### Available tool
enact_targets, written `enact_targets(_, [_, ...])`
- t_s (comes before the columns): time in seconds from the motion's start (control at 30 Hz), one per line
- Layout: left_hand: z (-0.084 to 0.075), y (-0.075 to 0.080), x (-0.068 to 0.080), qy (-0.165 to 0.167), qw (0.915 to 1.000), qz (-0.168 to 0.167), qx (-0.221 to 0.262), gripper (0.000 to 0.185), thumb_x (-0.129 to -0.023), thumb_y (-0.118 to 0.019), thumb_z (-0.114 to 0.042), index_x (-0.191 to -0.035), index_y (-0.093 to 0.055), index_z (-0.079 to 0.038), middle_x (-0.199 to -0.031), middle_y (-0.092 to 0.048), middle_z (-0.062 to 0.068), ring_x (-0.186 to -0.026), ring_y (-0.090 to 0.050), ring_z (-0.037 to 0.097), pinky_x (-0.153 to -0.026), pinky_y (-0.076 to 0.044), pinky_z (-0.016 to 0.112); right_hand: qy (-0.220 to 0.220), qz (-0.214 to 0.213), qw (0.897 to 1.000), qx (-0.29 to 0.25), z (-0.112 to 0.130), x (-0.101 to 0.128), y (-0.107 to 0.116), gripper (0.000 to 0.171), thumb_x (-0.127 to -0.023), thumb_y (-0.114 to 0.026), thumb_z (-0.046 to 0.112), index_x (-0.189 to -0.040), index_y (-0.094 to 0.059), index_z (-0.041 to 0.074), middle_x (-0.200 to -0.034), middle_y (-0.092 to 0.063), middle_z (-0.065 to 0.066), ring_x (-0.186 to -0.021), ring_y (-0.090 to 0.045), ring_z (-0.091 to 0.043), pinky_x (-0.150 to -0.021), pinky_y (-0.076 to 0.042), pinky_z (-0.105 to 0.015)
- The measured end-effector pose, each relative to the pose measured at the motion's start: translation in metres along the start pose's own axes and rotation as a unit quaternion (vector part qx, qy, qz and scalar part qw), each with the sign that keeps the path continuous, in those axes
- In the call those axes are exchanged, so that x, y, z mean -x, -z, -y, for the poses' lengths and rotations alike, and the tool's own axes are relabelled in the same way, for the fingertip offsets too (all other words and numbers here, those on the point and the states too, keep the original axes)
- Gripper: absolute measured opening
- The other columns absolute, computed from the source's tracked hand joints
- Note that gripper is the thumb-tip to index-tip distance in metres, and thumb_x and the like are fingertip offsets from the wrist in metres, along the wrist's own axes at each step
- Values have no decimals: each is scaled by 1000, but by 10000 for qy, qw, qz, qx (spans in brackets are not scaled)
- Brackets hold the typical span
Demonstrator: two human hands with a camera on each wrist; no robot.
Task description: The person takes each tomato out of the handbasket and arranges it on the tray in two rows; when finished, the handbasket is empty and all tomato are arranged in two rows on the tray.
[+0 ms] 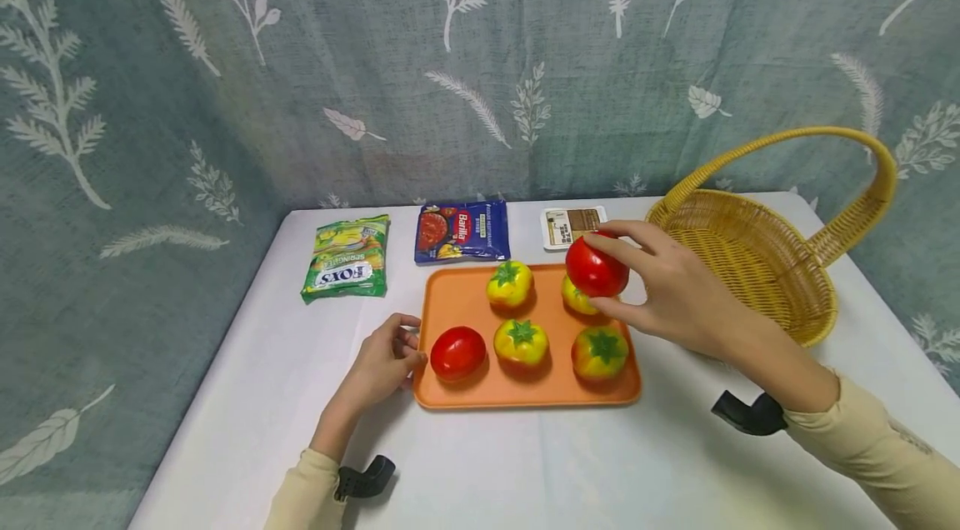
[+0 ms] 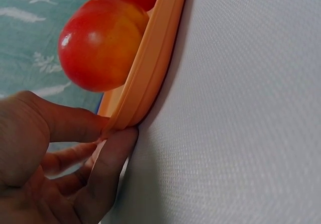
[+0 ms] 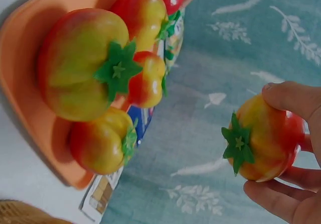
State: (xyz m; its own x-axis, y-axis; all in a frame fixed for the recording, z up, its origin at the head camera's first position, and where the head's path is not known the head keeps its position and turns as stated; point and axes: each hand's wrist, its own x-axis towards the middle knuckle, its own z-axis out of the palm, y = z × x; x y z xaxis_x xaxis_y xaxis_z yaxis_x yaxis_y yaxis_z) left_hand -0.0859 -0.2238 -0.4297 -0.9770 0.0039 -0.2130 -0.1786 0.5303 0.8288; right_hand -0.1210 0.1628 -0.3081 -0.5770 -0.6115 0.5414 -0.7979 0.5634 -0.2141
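1. The left hand (image 1: 382, 363) is resting at the orange tray's (image 1: 465, 301) left edge, its fingers (image 2: 108, 156) pinching the rim.
2. The tray is sitting on the table (image 1: 525, 463), carrying five tomatoes.
3. The right hand (image 1: 675, 288) is holding a sixth tomato (image 1: 596, 267) above the tray's far right corner, fingers curled around it.
4. The wicker basket (image 1: 757, 263) is standing just right.
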Motion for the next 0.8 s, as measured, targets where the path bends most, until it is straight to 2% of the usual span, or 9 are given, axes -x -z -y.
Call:
enact_targets(0.2, [-1, -1, -2, -61, 10000, 46, 42, 46, -85, -69, 5, -127, -53, -4, -96, -57, 10, -78, -58, 22, -57, -57, 35, 21, 3, 10000, -69, 3, -8, -6, 72, -71, -91, 26, -133, -62, 8, -130, -57, -16, -113, -59, -31, -80, -57, -46])
enact_targets(0.6, [0, 1, -1, 16, 9999, 18, -126, 46, -85, -70, 3, -127, -53, -5, -96, -56, 10, -79, -57, 22, -58, -57, 33, 272, 51, 9993, -243, 6, -29, -19, 67, -75, -88, 26, -133, -62, 8, -133, -56, -17, -118, -57, -33, -84, -56, -45])
enact_targets(0.8, [1, 1, -2, -4, 9999, 2, -105, 46, -84, -70, 3, -126, -53, -5, -95, -56, 10, -78, -57, 22, -58, -57, 33, 285, 186, 9991, -256, 11, -39, -24, 65, -76, -87, 27, -132, -62, 7, -132, -56, -17, -120, -56, -31, -81, -57, -41])
